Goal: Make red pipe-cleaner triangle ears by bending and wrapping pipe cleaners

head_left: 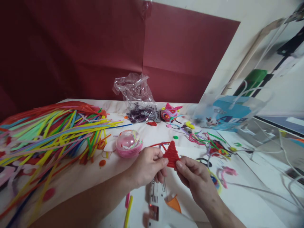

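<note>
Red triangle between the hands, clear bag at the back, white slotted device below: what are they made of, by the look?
Red triangle: likely pipe cleaner, matte and fuzzy; ridged rows lie side by side.
Clear bag: thin plastic film, glossy; see-through, crinkled, with sharp highlights.
White slotted device: probably hard plastic, smooth; molded-looking slots, though blur leaves the finish open.

Tbl (pixel 80 181), wht | L: multicol stems pile (pixel 64 136) | mid: clr/pnk ball (pixel 129 146), clr bag (pixel 137 98) | R: blu tote (pixel 229 110)
</note>
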Demonstrator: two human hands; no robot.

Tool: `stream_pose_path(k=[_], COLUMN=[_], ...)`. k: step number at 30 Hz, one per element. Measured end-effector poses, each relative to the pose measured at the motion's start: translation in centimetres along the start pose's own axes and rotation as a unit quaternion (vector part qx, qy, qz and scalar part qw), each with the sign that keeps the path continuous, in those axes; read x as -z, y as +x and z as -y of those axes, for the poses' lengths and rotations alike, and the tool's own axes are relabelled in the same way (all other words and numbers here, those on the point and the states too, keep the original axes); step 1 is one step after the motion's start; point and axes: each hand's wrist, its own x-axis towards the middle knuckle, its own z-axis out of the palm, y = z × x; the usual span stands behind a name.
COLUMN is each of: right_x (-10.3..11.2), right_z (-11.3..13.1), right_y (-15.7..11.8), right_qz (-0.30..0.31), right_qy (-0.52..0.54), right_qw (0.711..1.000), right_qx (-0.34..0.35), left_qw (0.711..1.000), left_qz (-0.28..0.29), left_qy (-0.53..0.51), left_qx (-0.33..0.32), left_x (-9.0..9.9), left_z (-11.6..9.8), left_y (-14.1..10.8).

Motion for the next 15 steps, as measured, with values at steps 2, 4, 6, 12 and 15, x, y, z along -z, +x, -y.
stream_pose_path(k=[2, 4, 6, 12, 15], right_x=[0.0, 0.1, 0.1, -0.3, -1.0], right_z=[0.0, 0.1, 0.1, -0.4, -0.3], right_y=[-0.1, -0.2, -0.2, -0.2, -0.4], right_qz=[-0.005, -0.020, -0.059, -0.110, -0.089], right_qy=[-0.004, -0.029, -0.124, -0.479, -0.517], right_qw=[1.000, 0.999, 0.988, 0.835, 0.803], right_qx=[0.008, 0.024, 0.068, 0.248, 0.283], left_qw=[1.000, 1.000, 1.000, 0.996, 0.993], left_qz=[0.000, -0.002, -0.019, -0.023, -0.029], left_qy=[-0.006, -0.011, -0.014, -0.080, -0.118], left_qx=[0.003, 0.011, 0.011, -0.027, 0.004], left_x=[0.0, 0.1, 0.2, -0.6, -1.3], left_z=[0.1, 0.3, 0.4, -0.3, -0.6], left_y=[0.1, 0.3, 0.5, 0.1, -0.3])
